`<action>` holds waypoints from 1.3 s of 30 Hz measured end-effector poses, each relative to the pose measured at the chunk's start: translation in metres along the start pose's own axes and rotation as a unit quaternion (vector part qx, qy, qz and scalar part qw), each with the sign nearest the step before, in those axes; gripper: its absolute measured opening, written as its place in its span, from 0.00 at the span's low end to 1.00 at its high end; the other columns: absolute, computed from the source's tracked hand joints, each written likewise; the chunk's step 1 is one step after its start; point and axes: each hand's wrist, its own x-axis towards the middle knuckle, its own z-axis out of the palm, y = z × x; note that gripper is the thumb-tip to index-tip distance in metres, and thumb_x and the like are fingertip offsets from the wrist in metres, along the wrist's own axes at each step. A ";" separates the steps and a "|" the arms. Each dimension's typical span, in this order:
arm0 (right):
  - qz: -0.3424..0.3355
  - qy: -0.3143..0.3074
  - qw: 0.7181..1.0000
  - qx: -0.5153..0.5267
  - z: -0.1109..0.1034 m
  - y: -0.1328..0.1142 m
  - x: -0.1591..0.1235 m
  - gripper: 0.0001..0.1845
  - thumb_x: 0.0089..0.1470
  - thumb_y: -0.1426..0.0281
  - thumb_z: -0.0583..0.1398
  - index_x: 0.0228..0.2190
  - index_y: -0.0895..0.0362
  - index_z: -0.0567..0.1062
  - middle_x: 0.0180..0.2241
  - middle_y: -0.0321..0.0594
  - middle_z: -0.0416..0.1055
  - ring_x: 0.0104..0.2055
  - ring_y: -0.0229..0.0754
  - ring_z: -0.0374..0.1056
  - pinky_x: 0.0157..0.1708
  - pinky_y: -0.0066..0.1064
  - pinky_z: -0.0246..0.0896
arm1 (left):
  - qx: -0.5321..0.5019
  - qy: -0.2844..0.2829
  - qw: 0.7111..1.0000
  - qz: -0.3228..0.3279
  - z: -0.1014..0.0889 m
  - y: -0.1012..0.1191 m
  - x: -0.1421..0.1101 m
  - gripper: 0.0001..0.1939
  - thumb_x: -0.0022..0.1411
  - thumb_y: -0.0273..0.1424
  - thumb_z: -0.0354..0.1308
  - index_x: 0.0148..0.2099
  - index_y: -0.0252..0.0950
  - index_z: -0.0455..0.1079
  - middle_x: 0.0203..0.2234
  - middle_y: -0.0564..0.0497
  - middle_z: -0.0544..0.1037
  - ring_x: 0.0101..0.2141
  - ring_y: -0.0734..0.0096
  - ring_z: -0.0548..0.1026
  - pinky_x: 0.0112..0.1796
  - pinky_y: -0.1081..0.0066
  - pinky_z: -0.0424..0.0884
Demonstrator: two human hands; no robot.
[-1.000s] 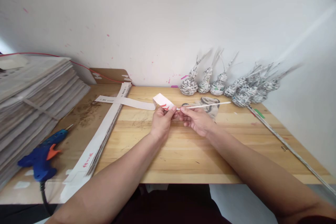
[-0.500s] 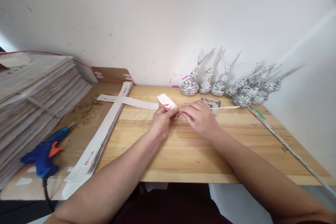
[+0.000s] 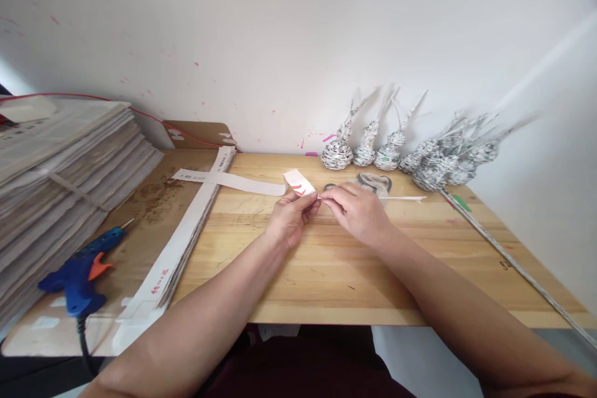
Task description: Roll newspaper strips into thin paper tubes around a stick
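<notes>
Between the fingers of my left hand (image 3: 289, 214) is pinched a white paper strip (image 3: 252, 186) with red marks near the fingers. Its loose end trails left across a stack of cut paper strips (image 3: 186, 224). Right of my fingers the strip is rolled into a thin paper tube (image 3: 401, 198), its far end pointing right. My right hand (image 3: 357, 208) is closed around this tube, knuckles up, fingertips close to my left thumb. The stretch of tube under the right palm is hidden.
Several woven paper gourds (image 3: 336, 154) stand along the wall at the back right. A long paper rod (image 3: 504, 255) crosses the table's right side. A blue glue gun (image 3: 77, 286) lies left on cardboard, beside tied paper stacks (image 3: 56, 180). A greyish cloth (image 3: 380, 185) lies behind my right hand.
My right hand has turned from palm-up to knuckles-up over the tube. The tube's far end has shifted slightly right, and the flat strip near my left hand looks a bit shorter.
</notes>
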 end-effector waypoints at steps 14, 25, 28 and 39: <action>0.060 -0.066 0.995 0.032 -0.006 0.000 0.000 0.11 0.62 0.69 0.52 0.36 0.56 0.73 0.33 0.42 0.74 0.36 0.43 0.68 0.37 0.33 0.58 | 0.005 0.013 1.000 0.009 -0.001 -0.003 0.002 0.10 0.45 0.25 0.70 0.31 0.28 0.74 0.24 0.50 0.76 0.24 0.79 0.74 0.28 0.80 0.73; 0.058 -0.098 0.992 0.045 -0.010 -0.001 0.000 0.13 0.63 0.65 0.51 0.33 0.56 0.72 0.31 0.41 0.71 0.34 0.40 0.66 0.35 0.30 0.55 | 0.007 0.001 1.000 0.026 -0.001 -0.004 0.004 0.12 0.45 0.24 0.69 0.34 0.30 0.72 0.28 0.49 0.78 0.24 0.82 0.73 0.28 0.82 0.70; 0.059 -0.103 0.991 0.055 -0.009 0.000 0.001 0.14 0.63 0.66 0.50 0.31 0.57 0.72 0.30 0.40 0.71 0.33 0.40 0.65 0.34 0.30 0.54 | 0.006 0.006 1.000 0.023 -0.002 -0.004 0.004 0.12 0.45 0.24 0.70 0.34 0.30 0.73 0.28 0.48 0.78 0.24 0.82 0.73 0.28 0.82 0.70; 0.068 -0.112 0.989 0.072 -0.012 -0.002 0.001 0.11 0.62 0.66 0.52 0.31 0.55 0.70 0.28 0.37 0.69 0.30 0.38 0.63 0.31 0.29 0.50 | 0.006 0.023 0.999 0.032 0.000 -0.002 0.002 0.13 0.43 0.25 0.71 0.32 0.29 0.73 0.25 0.49 0.77 0.23 0.82 0.71 0.26 0.81 0.68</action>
